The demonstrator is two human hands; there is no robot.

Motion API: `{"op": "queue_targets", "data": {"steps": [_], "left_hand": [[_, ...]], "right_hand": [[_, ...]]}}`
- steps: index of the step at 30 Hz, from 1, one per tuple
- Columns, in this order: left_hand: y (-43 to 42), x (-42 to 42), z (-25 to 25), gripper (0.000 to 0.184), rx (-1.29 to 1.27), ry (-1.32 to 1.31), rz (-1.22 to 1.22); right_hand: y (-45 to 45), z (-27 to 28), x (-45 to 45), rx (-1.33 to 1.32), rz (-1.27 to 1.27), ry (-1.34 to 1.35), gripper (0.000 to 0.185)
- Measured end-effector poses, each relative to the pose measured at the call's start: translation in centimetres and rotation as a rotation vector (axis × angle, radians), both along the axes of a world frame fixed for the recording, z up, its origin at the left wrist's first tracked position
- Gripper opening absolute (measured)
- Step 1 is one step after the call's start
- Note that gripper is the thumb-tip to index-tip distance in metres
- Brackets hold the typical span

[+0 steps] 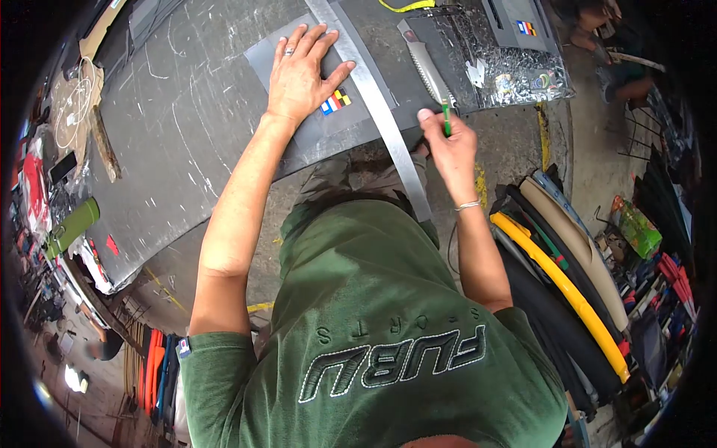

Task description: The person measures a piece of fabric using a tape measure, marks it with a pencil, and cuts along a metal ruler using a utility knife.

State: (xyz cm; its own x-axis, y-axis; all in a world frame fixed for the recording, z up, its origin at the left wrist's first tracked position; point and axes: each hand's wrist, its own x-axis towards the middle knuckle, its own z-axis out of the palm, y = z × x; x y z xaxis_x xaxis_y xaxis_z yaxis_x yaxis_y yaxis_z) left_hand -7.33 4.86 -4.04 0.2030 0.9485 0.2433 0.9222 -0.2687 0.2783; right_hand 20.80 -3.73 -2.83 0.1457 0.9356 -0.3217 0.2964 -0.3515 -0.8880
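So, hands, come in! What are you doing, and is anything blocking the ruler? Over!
Left hand spread on grey sheet. Right hand pinching slim green tool. Metal ruler across sheet, overhanging table. No blockage visible, over.

"Where does this single view look from?"
"From the person's head, high over the green shirt (pixel 358 284), which fills the near middle."
"Facing which way?"
"Steeply down and a little forward, with the desk (pixel 149 134) spreading far and left and the floor (pixel 594 168) showing on the right."
"And how near?"
"Close to the shirt; the left hand (pixel 299 75) and right hand (pixel 452 145) lie farther off, smaller. The field is wide and round, its edges bowed and dark."
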Motion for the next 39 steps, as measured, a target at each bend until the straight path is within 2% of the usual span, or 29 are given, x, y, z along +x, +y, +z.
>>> {"op": "queue_targets", "data": {"steps": [3,5,8,10,12,13,14,16,17,20,24,25,28,34,35,37,39], "left_hand": [[0.4,0.2,1.3,0.063,-0.059,0.013,0.007],[1.0,0.4,2.2,0.060,-0.057,0.004,-0.014],[1.4,1.1,3.4,0.057,-0.135,0.004,0.024],[1.8,1.3,3.4,0.056,-0.131,-0.062,0.053],[1.8,1.5,3.1,0.056,-0.136,-0.132,0.105],[1.5,1.8,4.2,0.054,-0.181,-0.243,0.160],[1.2,2.0,4.8,0.052,-0.108,-0.296,0.163],[-0.1,2.0,5.8,0.048,0.030,-0.403,0.172],[-1.0,2.0,6.8,0.043,-0.034,-0.481,0.201],[-3.6,0.7,6.9,0.040,-0.288,-0.659,0.276],[-5.9,-0.4,6.3,0.033,-0.543,-0.919,0.415],[-6.0,-0.6,5.9,0.031,-0.546,-0.917,0.413],[-5.9,0.0,5.7,0.028,-0.488,-0.933,0.424],[-6.4,1.2,6.3,0.026,-0.540,-0.915,0.379],[-6.5,1.1,6.4,0.026,-0.573,-0.876,0.380],[-6.6,0.5,5.6,0.034,-0.624,-1.006,0.359],[-6.4,0.5,5.2,0.041,-0.676,-1.170,0.317]], "right_hand": [[4.6,3.1,0.0,0.176,0.065,-0.216,0.046],[8.6,5.8,-1.3,0.296,0.120,-0.205,0.042],[16.3,3.0,-3.8,0.584,0.179,-0.124,0.038],[21.1,2.5,-5.2,0.756,0.281,-0.430,0.024],[25.1,1.3,-6.8,0.661,0.288,-0.427,0.029],[25.3,2.8,-7.5,0.611,0.309,-0.490,0.026],[25.9,2.5,-7.7,0.636,0.341,-0.557,0.027],[28.0,0.6,-7.9,0.678,0.411,-0.693,0.028],[29.4,-1.1,-7.7,0.652,0.463,-0.839,0.031],[30.3,-0.3,-7.0,0.606,0.619,-0.667,0.034],[26.9,3.0,-7.8,0.659,0.626,-0.541,0.030],[27.2,1.6,-7.5,0.839,0.607,-0.677,0.030],[27.2,0.8,-6.7,0.743,0.504,-0.683,0.030],[29.3,0.2,-6.3,0.480,0.631,-0.666,0.032],[29.4,0.1,-6.3,0.576,0.587,-0.607,0.031],[29.3,1.2,-6.5,0.763,0.501,-0.488,0.028],[27.5,4.0,-6.8,0.609,0.692,-0.195,0.025]]}}
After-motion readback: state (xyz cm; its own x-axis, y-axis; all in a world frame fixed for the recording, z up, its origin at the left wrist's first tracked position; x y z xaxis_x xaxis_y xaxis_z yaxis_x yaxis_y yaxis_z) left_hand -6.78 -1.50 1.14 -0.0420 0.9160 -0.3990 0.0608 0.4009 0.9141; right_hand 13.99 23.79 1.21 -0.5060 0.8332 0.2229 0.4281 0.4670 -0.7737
